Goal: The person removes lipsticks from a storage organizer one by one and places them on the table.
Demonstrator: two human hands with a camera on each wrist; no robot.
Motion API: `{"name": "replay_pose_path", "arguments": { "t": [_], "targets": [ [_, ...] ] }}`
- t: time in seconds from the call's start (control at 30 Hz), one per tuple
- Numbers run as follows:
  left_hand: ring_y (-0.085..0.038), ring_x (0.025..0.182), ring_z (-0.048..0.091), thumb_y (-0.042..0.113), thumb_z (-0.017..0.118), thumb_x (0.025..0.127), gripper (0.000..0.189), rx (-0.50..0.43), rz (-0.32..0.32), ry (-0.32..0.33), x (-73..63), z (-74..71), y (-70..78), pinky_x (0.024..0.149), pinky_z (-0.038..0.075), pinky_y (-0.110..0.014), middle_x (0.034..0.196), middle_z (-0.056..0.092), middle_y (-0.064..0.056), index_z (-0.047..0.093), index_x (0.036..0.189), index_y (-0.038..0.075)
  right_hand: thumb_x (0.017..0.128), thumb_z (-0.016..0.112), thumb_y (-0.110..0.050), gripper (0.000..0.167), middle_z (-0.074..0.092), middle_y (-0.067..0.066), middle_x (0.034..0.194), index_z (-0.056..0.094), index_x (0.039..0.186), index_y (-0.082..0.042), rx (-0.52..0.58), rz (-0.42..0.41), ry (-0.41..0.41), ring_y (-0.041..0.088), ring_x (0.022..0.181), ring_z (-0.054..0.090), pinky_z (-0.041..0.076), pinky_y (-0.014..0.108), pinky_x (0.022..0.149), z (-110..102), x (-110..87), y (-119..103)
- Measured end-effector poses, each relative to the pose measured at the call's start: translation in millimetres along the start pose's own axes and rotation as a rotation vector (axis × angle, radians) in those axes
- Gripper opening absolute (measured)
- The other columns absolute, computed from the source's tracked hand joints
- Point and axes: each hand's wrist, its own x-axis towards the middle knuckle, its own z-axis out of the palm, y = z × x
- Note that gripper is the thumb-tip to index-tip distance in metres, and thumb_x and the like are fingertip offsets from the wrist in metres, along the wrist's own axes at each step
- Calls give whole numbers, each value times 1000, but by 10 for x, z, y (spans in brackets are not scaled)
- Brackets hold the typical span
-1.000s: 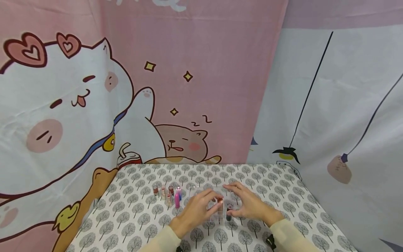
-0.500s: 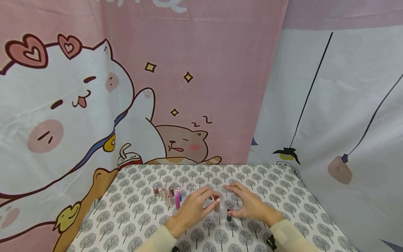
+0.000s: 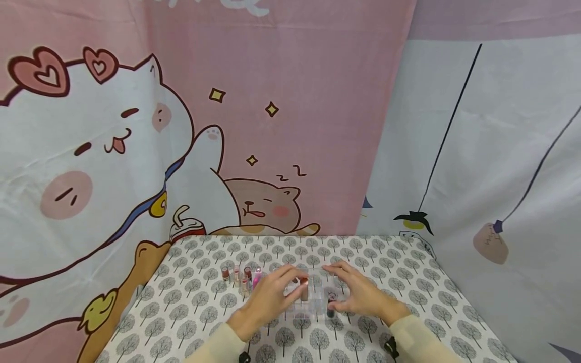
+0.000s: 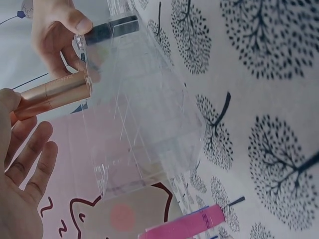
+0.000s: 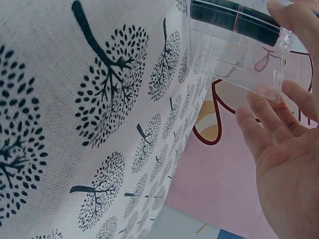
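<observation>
A clear plastic organizer point(image 3: 317, 305) with compartments stands on the table between my hands. My left hand point(image 3: 271, 296) pinches a shiny rose-gold lipstick tube point(image 4: 55, 94) between thumb and forefinger. Its lower end overlaps the organizer's top edge in the left wrist view, while the other fingers spread loosely. A dark lipstick tube point(image 5: 234, 22) with a clear sparkly end sits in the organizer's near right compartment. My right hand point(image 3: 363, 297) rests its thumb at the top of that tube, its other fingers extended past the organizer's far side.
Left of the organizer stand several small lipsticks point(image 3: 226, 274) in a group, with a bright pink tube point(image 4: 184, 224) closest to it. The tree-print cloth point(image 3: 190, 302) covers the table, and a cartoon curtain point(image 3: 317, 126) hangs behind it.
My left hand has moved left across the organizer with the rose-gold lipstick, from its right side toward its middle. The right hand has stayed in place.
</observation>
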Motion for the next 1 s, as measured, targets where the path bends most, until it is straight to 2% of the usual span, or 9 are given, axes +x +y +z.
{"name": "replay_pose_path", "arguments": {
  "t": [0.2, 0.27, 0.43, 0.8, 0.93, 1.0],
  "targets": [
    [-12, 86, 81, 15, 92, 101, 30, -6, 2, 18, -40, -53, -35, 85, 66, -10, 117, 83, -2, 80, 129, 10, 90, 103, -37, 100, 59, -1, 166, 52, 175, -27, 1, 13, 0, 34, 147, 68, 65, 65, 117, 0, -4, -6],
    [-13, 85, 80, 14, 92, 101, 29, -14, -1, 20, -61, -76, -43, 85, 68, -13, 117, 83, -2, 81, 127, 8, 90, 103, -36, 100, 59, 0, 166, 52, 175, -27, -3, 14, 0, 35, 145, 69, 66, 65, 115, -1, -8, -6],
    [-15, 95, 83, 14, 92, 101, 27, 6, -25, 25, -117, -162, -55, 89, 71, -20, 116, 82, -1, 81, 125, 9, 89, 103, -37, 100, 59, 2, 166, 52, 175, -26, -9, 13, 1, 36, 144, 69, 66, 67, 114, -1, -7, -6],
    [-13, 95, 82, 14, 92, 102, 27, 39, -42, 35, -264, -389, -148, 86, 67, -14, 119, 83, 4, 81, 126, 16, 92, 102, -34, 99, 57, 1, 166, 50, 176, -26, 26, 6, -21, 36, 147, 67, 64, 67, 119, -17, 40, -2],
    [-12, 94, 80, 13, 92, 101, 27, 59, -39, 41, -313, -453, -183, 83, 67, -16, 116, 83, 3, 81, 125, 13, 92, 102, -35, 100, 57, 0, 166, 50, 176, -28, 30, 19, -31, 36, 147, 68, 64, 67, 118, -12, 28, 26],
    [-8, 88, 77, 13, 92, 100, 27, 65, -48, 43, -338, -483, -198, 80, 65, -14, 115, 83, 2, 82, 125, 13, 92, 102, -36, 100, 57, -1, 166, 50, 176, -29, 16, 17, -28, 35, 146, 68, 64, 67, 118, -15, 29, 30]
  ]
}}
